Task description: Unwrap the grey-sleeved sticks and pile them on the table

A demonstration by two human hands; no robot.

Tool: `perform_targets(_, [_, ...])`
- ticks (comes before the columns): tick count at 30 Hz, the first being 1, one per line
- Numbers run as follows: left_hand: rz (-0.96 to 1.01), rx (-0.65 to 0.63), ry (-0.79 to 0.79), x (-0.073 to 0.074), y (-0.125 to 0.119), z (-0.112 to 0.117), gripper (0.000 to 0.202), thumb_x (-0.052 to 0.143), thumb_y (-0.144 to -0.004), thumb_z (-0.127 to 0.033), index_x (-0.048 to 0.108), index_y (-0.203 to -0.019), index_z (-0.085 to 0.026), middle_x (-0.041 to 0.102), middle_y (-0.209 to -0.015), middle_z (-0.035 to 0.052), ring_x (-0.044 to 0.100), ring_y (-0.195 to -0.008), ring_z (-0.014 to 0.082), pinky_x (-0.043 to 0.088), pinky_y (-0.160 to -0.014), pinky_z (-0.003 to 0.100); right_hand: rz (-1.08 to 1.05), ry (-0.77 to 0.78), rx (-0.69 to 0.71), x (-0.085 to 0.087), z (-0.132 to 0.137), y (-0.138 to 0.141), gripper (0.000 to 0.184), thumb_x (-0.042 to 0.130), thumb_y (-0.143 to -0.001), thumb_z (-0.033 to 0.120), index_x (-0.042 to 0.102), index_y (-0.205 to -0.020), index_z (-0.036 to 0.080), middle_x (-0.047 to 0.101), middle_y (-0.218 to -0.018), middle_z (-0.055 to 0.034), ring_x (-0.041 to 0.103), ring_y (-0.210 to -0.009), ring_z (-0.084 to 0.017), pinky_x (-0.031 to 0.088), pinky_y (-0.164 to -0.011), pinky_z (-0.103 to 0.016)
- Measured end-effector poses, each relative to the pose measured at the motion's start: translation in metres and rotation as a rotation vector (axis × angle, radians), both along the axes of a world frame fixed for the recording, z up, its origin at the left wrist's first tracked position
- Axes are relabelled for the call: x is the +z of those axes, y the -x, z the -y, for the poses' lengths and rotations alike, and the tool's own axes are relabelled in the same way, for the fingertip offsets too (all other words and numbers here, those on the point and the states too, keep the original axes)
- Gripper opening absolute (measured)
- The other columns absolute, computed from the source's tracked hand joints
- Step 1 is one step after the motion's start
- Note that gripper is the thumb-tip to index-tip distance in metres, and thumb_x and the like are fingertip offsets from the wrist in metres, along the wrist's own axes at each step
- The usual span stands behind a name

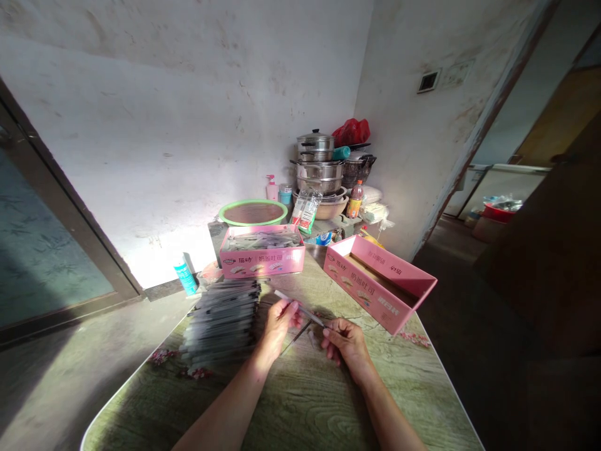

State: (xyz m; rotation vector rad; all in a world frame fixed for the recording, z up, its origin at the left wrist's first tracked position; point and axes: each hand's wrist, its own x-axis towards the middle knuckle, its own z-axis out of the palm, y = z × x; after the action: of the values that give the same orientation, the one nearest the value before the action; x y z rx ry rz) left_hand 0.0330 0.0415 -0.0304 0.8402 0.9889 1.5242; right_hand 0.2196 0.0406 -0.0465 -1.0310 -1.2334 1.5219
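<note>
Over the middle of the table, a slim pale pen (300, 307) slants between my two hands. My left hand (280, 322) is closed, pinching its barrel near the upper end. At the lower end, the fingers of my right hand (347, 344) are closed around the tip. Beneath them a dark thin pen-like stick (295, 338) lies on the tabletop, beside a small translucent piece (312, 339) that could be a cap. A large heap of similar translucent pens (220, 322) with dark ends is stacked left of my left hand.
A pink carton (263, 262) full of pens stands behind the heap. To the right, another pink carton (366, 285) sits angled at the edge of the wood-patterned table (310, 407). Farther back are stacked steel pots (319, 169), a green-rimmed basin (253, 213) and a bottle (355, 199).
</note>
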Motion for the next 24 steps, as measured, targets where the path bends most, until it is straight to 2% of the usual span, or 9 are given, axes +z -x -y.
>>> perform_targets(5, [0.0, 0.071, 0.002, 0.0, 0.003, -0.002, 0.041, 0.078, -0.07, -0.051, 0.064, -0.083, -0.015, 0.064, -0.066, 0.0007, 0.059, -0.056, 0.0126, 0.047, -0.053, 0.024, 0.136, -0.08, -0.063, 0.004, -0.001, -0.004, 0.034, 0.075, -0.069, 0.049, 0.059, -0.069, 0.02, 0.064, -0.054, 0.0013, 0.049, -0.036, -0.01, 0.029, -0.033, -0.02])
perform_targets(10, [-0.002, 0.111, 0.008, 0.001, 0.002, -0.002, 0.042, 0.078, -0.07, -0.052, 0.063, -0.084, -0.015, 0.065, -0.067, 0.0008, 0.06, -0.057, 0.013, 0.047, -0.054, 0.024, 0.532, -0.414, -0.213, 0.006, 0.003, -0.004, 0.016, 0.068, -0.073, 0.031, 0.065, -0.06, 0.023, 0.06, -0.051, 0.0007, 0.05, -0.047, -0.014, 0.034, -0.048, -0.027])
perform_targets(13, [0.0, 0.108, 0.013, 0.002, 0.002, -0.002, 0.042, 0.078, -0.07, -0.052, 0.063, -0.084, -0.015, 0.065, -0.067, 0.0009, 0.06, -0.057, 0.0131, 0.048, -0.054, 0.024, 0.68, -0.472, -0.214, 0.008, 0.008, 0.0, 0.009, 0.07, -0.07, 0.025, 0.071, -0.062, 0.026, 0.065, -0.055, -0.0006, 0.053, -0.05, -0.017, 0.031, -0.051, -0.028])
perform_targets(17, [-0.012, 0.09, 0.01, 0.0, 0.002, -0.002, 0.039, 0.078, -0.07, -0.05, 0.064, -0.082, -0.016, 0.064, -0.066, 0.0008, 0.06, -0.057, 0.0139, 0.047, -0.054, 0.025, 0.714, -0.465, -0.18, 0.007, 0.009, 0.001, 0.006, 0.072, -0.07, 0.025, 0.073, -0.064, 0.027, 0.068, -0.058, -0.0012, 0.056, -0.053, -0.018, 0.03, -0.052, -0.028])
perform_targets(22, [-0.025, 0.031, -0.003, 0.0, -0.001, -0.001, 0.035, 0.076, -0.073, -0.049, 0.064, -0.082, -0.017, 0.064, -0.064, 0.0001, 0.059, -0.055, 0.0126, 0.046, -0.052, 0.024, 0.575, -0.458, -0.216, 0.006, 0.006, -0.003, 0.023, 0.056, -0.087, 0.037, 0.072, -0.078, 0.023, 0.063, -0.058, -0.0016, 0.056, -0.054, -0.019, 0.037, -0.055, -0.029])
perform_targets(24, [-0.028, 0.007, -0.003, 0.001, -0.003, 0.0, 0.034, 0.075, -0.073, -0.048, 0.064, -0.081, -0.017, 0.064, -0.064, -0.0001, 0.058, -0.054, 0.0119, 0.046, -0.052, 0.023, 0.517, -0.461, -0.205, 0.008, 0.007, -0.003, 0.026, 0.054, -0.09, 0.039, 0.072, -0.084, 0.022, 0.06, -0.057, -0.0007, 0.055, -0.054, -0.018, 0.038, -0.055, -0.029])
